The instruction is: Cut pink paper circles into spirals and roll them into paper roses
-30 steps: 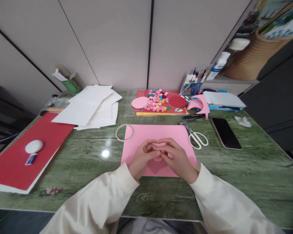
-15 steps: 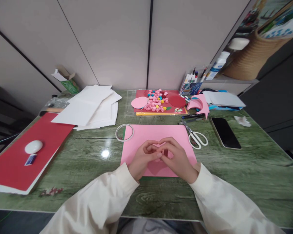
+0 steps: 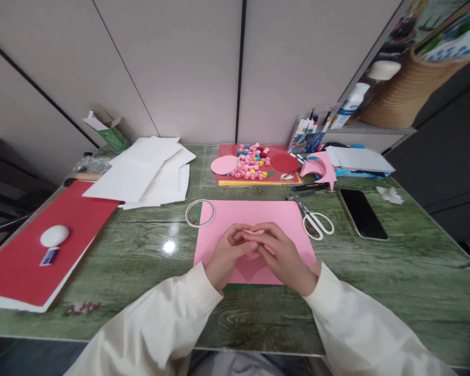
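Note:
My left hand (image 3: 227,253) and my right hand (image 3: 282,256) meet over a pink sheet of paper (image 3: 254,218) lying on the green table (image 3: 149,261). The fingers of both hands are curled and pinch a small pink piece of paper (image 3: 253,254) between them. Most of that piece is hidden by my fingers. White scissors (image 3: 315,222) lie just right of the sheet, and a ring of tape (image 3: 200,213) sits at its top left corner.
A red board (image 3: 258,167) with small coloured paper balls and pink and red discs lies behind the sheet. A black phone (image 3: 362,213) lies to the right. White sheets (image 3: 149,172) and a red board (image 3: 35,250) with a white oval object (image 3: 54,235) lie to the left.
The fingers of both hands shifted slightly around the small pink piece, lifting a little and then lowering. Nothing else moved.

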Tool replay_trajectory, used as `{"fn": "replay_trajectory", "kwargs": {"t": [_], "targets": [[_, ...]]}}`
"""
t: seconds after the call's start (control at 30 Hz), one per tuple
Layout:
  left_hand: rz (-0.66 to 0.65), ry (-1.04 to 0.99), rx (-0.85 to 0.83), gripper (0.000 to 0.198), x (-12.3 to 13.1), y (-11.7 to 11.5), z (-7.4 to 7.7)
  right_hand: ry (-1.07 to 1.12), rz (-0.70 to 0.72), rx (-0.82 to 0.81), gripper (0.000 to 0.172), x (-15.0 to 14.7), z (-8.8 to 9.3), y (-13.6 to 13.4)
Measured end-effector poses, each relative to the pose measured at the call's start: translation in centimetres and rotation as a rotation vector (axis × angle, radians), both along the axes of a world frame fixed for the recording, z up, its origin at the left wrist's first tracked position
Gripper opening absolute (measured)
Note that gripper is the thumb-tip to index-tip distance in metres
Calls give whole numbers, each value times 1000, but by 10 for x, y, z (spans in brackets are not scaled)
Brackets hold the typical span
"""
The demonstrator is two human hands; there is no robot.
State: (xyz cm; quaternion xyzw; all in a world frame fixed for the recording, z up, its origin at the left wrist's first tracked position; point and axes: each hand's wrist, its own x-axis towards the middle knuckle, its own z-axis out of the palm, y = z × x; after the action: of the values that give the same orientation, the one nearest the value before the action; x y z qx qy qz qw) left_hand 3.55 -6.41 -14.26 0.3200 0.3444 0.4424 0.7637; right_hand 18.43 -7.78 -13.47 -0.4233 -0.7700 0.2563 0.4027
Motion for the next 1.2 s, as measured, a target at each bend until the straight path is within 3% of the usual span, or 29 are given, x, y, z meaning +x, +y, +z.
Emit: {"fn": "replay_trajectory", "kwargs": {"t": [0.17, 0.43, 0.67, 1.03, 1.2], "targets": [[-22, -11, 6, 36, 0, -1, -1, -2, -84, 25, 32, 0, 0, 0], [-53, -13, 26, 36, 2, -2, 2, 34, -133, 26, 9, -2, 3, -2], [-42, -21, 6, 36, 1, -3, 1, 28, -128, 10, 15, -2, 4, -2], [-25, -45, -34, 40, -1, -1, 0, 19, 26, 5, 37, 1, 3, -2], [-34, -57, -35, 39, 0, -1, 2, 15, -39, 19, 34, 0, 2, -2]]}}
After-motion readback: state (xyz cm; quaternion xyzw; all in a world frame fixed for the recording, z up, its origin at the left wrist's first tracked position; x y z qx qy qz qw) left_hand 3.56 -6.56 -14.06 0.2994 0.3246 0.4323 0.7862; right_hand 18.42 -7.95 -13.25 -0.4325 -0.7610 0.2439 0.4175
